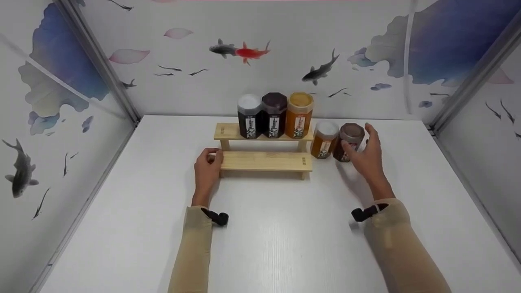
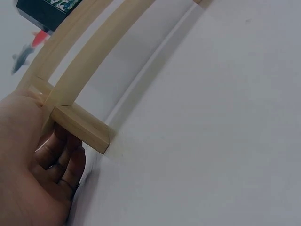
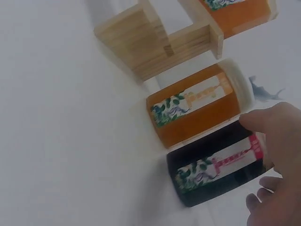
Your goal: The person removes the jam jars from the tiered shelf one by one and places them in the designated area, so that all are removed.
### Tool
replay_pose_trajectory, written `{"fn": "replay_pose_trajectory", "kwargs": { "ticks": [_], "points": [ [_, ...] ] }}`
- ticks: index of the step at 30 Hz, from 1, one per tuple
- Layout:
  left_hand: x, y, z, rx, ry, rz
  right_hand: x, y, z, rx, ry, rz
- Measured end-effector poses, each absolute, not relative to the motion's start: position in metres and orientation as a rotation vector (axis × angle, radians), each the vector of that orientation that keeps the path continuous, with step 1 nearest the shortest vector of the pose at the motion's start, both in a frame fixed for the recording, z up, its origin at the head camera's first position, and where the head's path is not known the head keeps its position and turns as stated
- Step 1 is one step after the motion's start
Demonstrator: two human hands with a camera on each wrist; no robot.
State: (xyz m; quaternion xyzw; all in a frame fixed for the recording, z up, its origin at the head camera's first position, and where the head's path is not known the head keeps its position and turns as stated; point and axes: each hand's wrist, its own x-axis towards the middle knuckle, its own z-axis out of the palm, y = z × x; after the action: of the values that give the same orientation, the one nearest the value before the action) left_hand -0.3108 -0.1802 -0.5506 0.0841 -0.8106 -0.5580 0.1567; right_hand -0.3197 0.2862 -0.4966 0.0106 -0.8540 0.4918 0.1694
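Both grips are enclosed by pale walls (image 1: 285, 77), printed with fish and petals, and the white table (image 1: 285, 236) is spread beneath them. Beyond the left grip and slightly to its right, the rear wooden shelf (image 1: 226, 131) is set higher than the front wooden shelf (image 1: 266, 161), whose left end is pinched by the left hand (image 1: 207, 169), its fingers curled below. Well to the right of that grip, the right hand (image 1: 368, 156) is spread loosely about the small dark jar (image 3: 214, 165); its thumb is laid against the jar (near the lid end), while contact by the other fingers cannot be confirmed.

Farther off, between the hands, three large jars are borne by the rear shelf: a pale-lidded black jar (image 1: 249, 118), a dark-lidded black jar (image 1: 274, 118) and a large amber jar (image 1: 300, 118). Just left of the right hand's jar, a small amber jar (image 1: 324, 140) is stood upright. Black wrist cameras (image 1: 219, 218) are worn behind both hands.
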Motion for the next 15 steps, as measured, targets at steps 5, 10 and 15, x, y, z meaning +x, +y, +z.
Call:
{"fn": "replay_pose_trajectory", "kwargs": {
  "ticks": [5,10,15],
  "points": [
    [-0.309,-0.181,-0.550,0.236,-2.321,-1.589,-0.315,0.262,-0.473,0.093,-2.287,1.333],
    [-0.308,-0.181,-0.550,0.225,-2.314,-1.596,-0.311,0.232,-0.460,0.221,-2.212,1.358],
    [-0.309,-0.179,-0.547,0.236,-2.313,-1.598,-0.310,0.204,-0.453,0.349,-2.198,1.458]
  ]
}}
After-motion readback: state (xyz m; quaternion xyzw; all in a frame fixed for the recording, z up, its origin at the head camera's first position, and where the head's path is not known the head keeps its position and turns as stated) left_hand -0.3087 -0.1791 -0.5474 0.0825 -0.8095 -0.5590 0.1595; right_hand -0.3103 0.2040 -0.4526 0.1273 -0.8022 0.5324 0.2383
